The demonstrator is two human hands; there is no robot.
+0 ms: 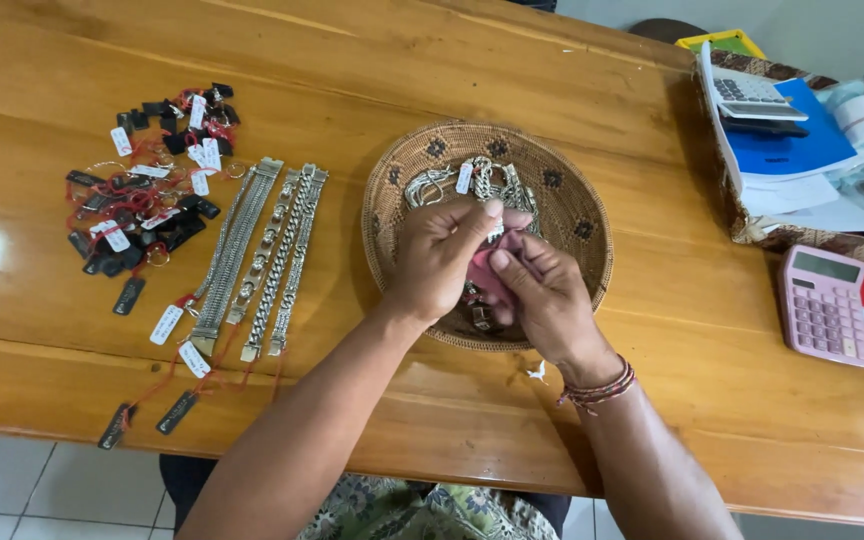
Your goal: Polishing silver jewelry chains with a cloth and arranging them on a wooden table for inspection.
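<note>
Polished wooden table [652,300], honey-coloured, fills nearly the whole frame; pale floor tiles show along the lower left edge.

Centre: round woven basket [580,215], shallow, with dark flower motifs around its wall, holding a heap of silver chains [452,182] with small white tags. Over the basket's lower half, both hands meet. Left hand [442,255]: fingers curled in, thumb and forefinger pinched on a pink cloth [497,270] and what looks like a silver piece inside it (mostly hidden, kind cannot be told). Right hand [542,295]: fingers bent around the same cloth from the right, thumb pressed onto it; a beaded red bracelet [597,388] sits on that wrist.

Centre left: four silver bracelets [267,250] laid straight, side by side, each with a white tag and a dark tag on red string trailing toward the lower left.

Upper left: loose pile of dark tags and white labels [142,200] tangled with red string and small rings.

Right edge: pink calculator [824,305] lying flat. Upper right: woven tray [752,232] holding blue folders and papers [787,145], with a grey calculator [752,95] on top.

Bottom centre: floral-patterned clothing [402,510] of the person.
</note>
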